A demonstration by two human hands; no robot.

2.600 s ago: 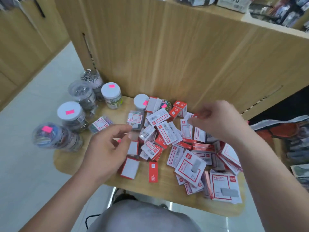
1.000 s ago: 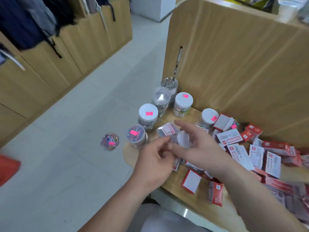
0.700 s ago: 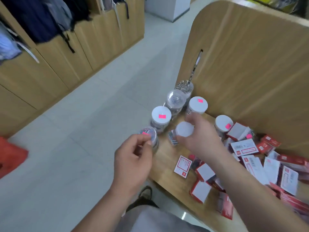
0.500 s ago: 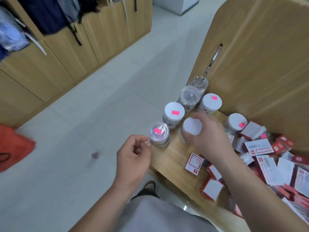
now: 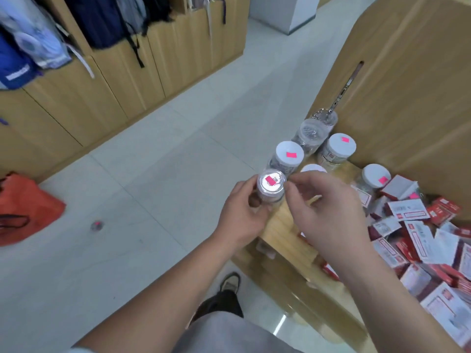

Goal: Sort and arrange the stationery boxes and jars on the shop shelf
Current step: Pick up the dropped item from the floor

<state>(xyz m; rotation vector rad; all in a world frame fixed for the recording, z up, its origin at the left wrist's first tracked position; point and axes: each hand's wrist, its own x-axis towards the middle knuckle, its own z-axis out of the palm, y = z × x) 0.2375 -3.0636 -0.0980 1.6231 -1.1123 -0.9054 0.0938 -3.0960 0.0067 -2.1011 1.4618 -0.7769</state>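
Note:
My left hand (image 5: 242,215) grips a small clear jar (image 5: 271,186) with a pink sticker on its lid, just above the shelf's left corner. My right hand (image 5: 328,215) is beside it with the fingers apart. Its index fingertip touches the jar's right rim. Behind it stands a white-lidded jar (image 5: 313,168), half hidden. More jars stand at the back: a white-lidded jar with a pink sticker (image 5: 290,154), a clear one (image 5: 311,133), and two more white-lidded ones (image 5: 341,145) (image 5: 376,175). Red and white boxes (image 5: 407,212) lie heaped to the right.
The wooden shelf board (image 5: 280,225) ends at a rounded left edge above the tiled floor. A wooden back panel (image 5: 407,98) rises behind the jars. A small jar (image 5: 96,225) lies blurred on the floor, near an orange bag (image 5: 23,210). My shoe (image 5: 230,282) is below the shelf.
My left hand has closed on the clear jar at the shelf corner. My right hand has let go of the white-lidded jar, which now stands on the shelf. One jar fell to the floor.

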